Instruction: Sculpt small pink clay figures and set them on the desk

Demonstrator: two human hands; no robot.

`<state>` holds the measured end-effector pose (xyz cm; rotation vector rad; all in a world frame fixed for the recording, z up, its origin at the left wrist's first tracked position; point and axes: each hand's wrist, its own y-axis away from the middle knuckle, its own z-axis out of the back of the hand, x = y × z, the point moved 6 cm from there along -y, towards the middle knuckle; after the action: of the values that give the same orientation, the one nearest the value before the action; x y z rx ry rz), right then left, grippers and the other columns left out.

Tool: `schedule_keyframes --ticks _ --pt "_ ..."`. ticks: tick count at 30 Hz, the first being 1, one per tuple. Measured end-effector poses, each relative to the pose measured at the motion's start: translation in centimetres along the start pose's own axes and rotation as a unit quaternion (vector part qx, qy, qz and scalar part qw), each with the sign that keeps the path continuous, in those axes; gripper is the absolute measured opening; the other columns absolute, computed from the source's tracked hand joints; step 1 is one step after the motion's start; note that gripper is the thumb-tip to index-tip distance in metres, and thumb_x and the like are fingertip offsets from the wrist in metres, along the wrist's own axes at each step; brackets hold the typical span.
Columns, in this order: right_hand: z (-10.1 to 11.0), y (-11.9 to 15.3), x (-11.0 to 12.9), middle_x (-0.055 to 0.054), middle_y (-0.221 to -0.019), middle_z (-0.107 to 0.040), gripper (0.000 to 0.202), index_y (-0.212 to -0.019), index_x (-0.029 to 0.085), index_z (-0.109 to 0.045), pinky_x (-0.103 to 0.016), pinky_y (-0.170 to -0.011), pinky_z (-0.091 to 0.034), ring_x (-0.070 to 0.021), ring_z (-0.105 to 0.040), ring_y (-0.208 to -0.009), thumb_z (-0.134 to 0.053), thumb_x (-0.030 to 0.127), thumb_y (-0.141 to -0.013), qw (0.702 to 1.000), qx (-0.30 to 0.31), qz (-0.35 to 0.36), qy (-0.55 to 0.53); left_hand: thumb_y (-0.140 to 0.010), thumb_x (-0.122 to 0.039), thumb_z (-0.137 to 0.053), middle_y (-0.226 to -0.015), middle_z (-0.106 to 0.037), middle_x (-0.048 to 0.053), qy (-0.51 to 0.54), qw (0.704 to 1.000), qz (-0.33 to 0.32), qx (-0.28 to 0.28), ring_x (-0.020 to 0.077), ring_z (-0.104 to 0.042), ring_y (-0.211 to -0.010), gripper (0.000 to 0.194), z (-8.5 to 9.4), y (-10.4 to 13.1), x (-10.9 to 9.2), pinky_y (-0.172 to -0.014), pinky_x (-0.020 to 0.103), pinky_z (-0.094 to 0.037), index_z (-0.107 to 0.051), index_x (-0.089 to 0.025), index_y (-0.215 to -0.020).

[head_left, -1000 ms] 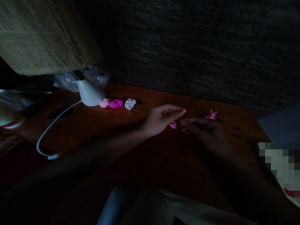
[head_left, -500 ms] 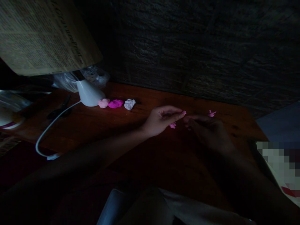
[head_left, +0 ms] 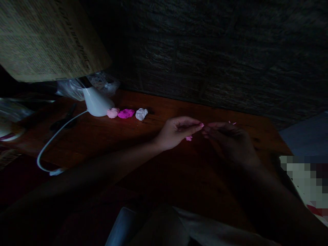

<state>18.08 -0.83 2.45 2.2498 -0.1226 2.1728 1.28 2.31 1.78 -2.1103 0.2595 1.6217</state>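
Observation:
My left hand [head_left: 176, 131] pinches a small piece of pink clay [head_left: 202, 125] between thumb and fingertips. Close against it, my right hand [head_left: 232, 140] has its thumb and fingers pressed together; whether they hold anything is too dark to make out. Below my left fingertips a pink clay lump [head_left: 189, 138] lies on the table, partly covered by the hand. Behind my right hand only the thin tips of a pink clay shape [head_left: 232, 123] show.
Pale pink clay [head_left: 113, 112], magenta clay [head_left: 126, 113] and white clay [head_left: 141, 114] sit in a row beside the white lamp base [head_left: 97, 102]. Dark scissors [head_left: 63, 121] and a white cable [head_left: 48, 143] lie left. A dark brick wall [head_left: 205, 61] stands behind the wooden table [head_left: 164, 102].
My right hand has shifted slightly up and right, now hiding most of the pink clay shape behind it. My left hand still pinches its pink piece, nearly in place.

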Motion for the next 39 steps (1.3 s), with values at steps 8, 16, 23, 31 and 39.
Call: schedule_keyframes --ticks 8,16,23,31,39 --pt "-0.58 0.25 0.26 -0.003 -0.098 -0.084 0.037 -0.093 0.028 -0.081 -0.042 -0.098 -0.062 -0.024 -0.079 -0.099 -0.097 0.042 -0.063 0.999 0.009 -0.025 -0.04 -0.078 -0.041 -0.085 -0.095 -0.078 0.007 0.0 1.0 0.007 -0.008 0.0102 -0.068 -0.067 0.038 0.23 -0.02 0.19 -0.066 0.025 -0.059 -0.076 -0.011 -0.101" --pt "0.1 0.31 0.25 -0.003 -0.095 -0.084 0.046 -0.098 0.027 -0.078 -0.039 -0.086 -0.062 -0.0233 -0.078 -0.091 -0.097 0.046 -0.06 0.999 -0.041 -0.016 0.006 -0.076 -0.042 -0.086 -0.096 -0.078 0.006 -0.006 1.0 0.015 -0.01 0.0103 -0.068 -0.069 0.038 0.2 0.0 0.23 -0.067 0.025 -0.06 -0.077 -0.013 -0.098" --pt "-0.18 0.78 0.71 -0.003 -0.095 -0.084 0.046 -0.097 0.027 -0.078 -0.039 -0.09 -0.06 -0.0236 -0.077 -0.095 -0.097 0.046 -0.06 0.998 -0.06 -0.011 0.014 -0.076 -0.04 -0.086 -0.091 -0.077 0.005 -0.008 1.0 0.003 -0.005 0.0099 -0.068 -0.068 0.035 0.01 0.05 -0.1 -0.065 0.024 -0.058 -0.076 -0.012 -0.095" --pt "-0.61 0.84 0.72 -0.001 -0.088 -0.083 0.045 -0.094 0.027 -0.077 -0.038 -0.087 -0.06 -0.0217 -0.078 -0.089 -0.098 0.043 -0.057 0.999 -0.053 -0.009 -0.011 -0.075 -0.038 -0.087 -0.093 -0.079 0.006 -0.005 1.0 0.002 -0.004 0.0099 -0.068 -0.067 0.033 0.01 0.09 -0.19 -0.065 0.025 -0.058 -0.078 -0.013 -0.095" --pt "-0.52 0.83 0.65 0.0 -0.088 -0.083 0.042 -0.096 0.028 -0.077 -0.035 -0.081 -0.06 -0.0212 -0.077 -0.089 -0.096 0.043 -0.062 0.999 -0.043 -0.001 0.003 -0.075 -0.037 -0.087 -0.099 -0.081 0.007 -0.008 1.0 -0.006 -0.011 0.0102 -0.069 -0.069 0.029 0.23 0.14 -0.19 -0.067 0.025 -0.059 -0.081 -0.016 -0.095"
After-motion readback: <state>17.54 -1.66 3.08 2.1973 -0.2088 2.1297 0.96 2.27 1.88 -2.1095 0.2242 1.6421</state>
